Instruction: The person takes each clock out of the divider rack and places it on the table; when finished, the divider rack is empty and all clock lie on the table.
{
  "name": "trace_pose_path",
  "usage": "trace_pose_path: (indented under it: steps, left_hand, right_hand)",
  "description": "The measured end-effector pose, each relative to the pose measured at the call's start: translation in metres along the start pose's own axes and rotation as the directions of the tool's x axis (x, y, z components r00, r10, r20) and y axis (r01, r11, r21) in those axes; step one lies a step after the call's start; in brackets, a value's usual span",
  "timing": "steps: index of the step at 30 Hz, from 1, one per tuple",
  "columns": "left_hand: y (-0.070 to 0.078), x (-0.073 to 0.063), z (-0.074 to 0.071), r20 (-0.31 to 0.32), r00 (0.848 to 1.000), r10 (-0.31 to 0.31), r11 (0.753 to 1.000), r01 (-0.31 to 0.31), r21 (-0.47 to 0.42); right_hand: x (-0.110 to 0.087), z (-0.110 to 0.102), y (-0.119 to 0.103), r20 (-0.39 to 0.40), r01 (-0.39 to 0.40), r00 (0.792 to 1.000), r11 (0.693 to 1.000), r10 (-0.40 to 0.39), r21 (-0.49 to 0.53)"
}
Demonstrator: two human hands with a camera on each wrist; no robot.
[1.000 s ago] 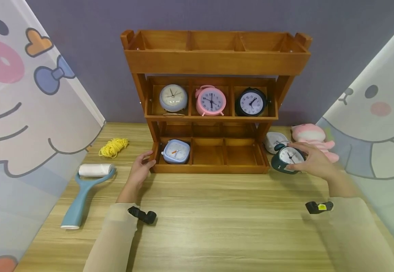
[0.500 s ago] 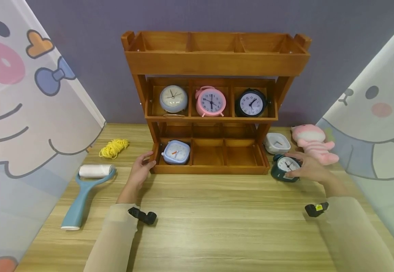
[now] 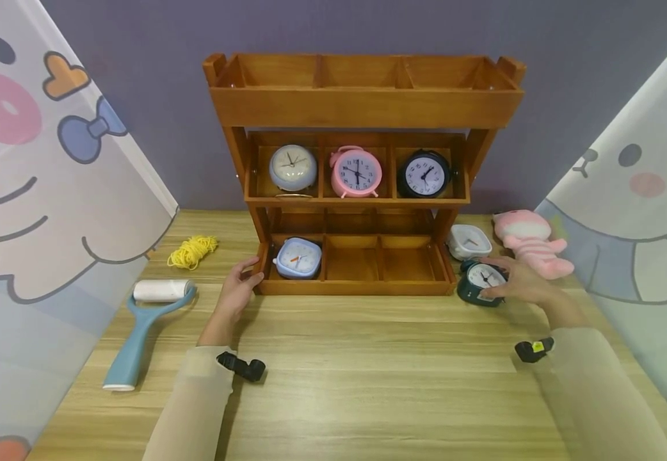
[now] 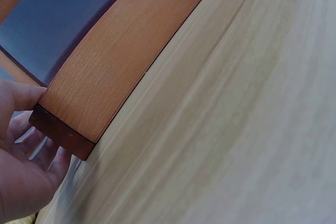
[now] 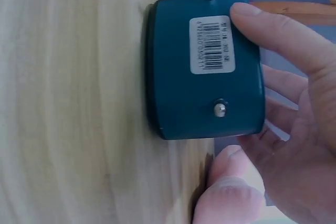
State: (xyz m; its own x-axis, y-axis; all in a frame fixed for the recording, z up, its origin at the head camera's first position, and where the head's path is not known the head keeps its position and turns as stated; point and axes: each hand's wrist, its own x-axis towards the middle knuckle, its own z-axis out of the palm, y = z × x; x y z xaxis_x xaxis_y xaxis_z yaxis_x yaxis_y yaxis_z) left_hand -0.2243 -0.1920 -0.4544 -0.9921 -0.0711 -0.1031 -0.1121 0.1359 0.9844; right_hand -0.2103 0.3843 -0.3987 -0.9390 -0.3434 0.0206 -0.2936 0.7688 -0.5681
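My right hand [image 3: 520,282] holds a dark green alarm clock [image 5: 176,66] between thumb and fingers at the shelf's right end. The clock lies back down on the tabletop, white dial up; its barcode label and two small metal feet face the right wrist camera. At the other end, my left hand [image 3: 237,291] grips the lower left corner of a three-tier wooden shelf [image 3: 362,107], thumb on the near side in the left wrist view [image 4: 105,72]. A light blue square clock [image 3: 299,258] sits in the bottom left compartment. The middle tier bears a grey clock [image 3: 293,168], a pink clock [image 3: 356,171] and a black clock [image 3: 425,174].
Beyond the green clock are a white square clock [image 3: 469,242] and a pink plush toy [image 3: 532,242]. To the left lie a yellow string bundle [image 3: 192,251] and a blue-handled lint roller [image 3: 140,333]. Cartoon-printed panels [image 3: 644,224] flank the table.
My right hand has lowered the green alarm clock onto the tabletop, slightly nearer me, and the white clock behind it shows more fully. The left hand has stayed on the shelf corner.
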Motion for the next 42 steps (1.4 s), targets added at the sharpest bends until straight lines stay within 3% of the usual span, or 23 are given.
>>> trace_pose_path:
  steps: [12, 21, 31, 37, 42]
  left_hand:
    - [0.0, 0.0, 0.001, 0.005, 1.0, 0.015, 1.0, -0.015, 0.005]
    - [0.007, -0.004, 0.0, 0.031, 1.0, -0.003, 1.0, 0.003, -0.015]
    - [0.032, -0.022, 0.003, 0.034, 0.999, -0.006, 1.0, 0.006, -0.006]
    - [0.033, -0.024, 0.004, 0.034, 0.999, -0.008, 1.0, 0.008, -0.006]
    - [0.028, -0.018, 0.002, 0.031, 0.999, -0.019, 1.0, 0.02, -0.013]
  right_hand:
    - [0.002, -0.009, -0.011, 0.053, 0.017, 0.998, 0.999, -0.015, -0.043]
    - [0.01, -0.008, -0.048, 0.039, 0.078, 0.996, 0.994, -0.076, -0.071]
    - [0.036, 0.021, -0.096, 0.058, 0.119, 0.991, 0.993, -0.119, 0.003]
    - [0.056, 0.043, -0.117, 0.051, 0.151, 0.987, 0.986, -0.154, 0.067]
    - [0.074, 0.059, -0.136, 0.04, 0.16, 0.986, 0.982, -0.165, 0.102]
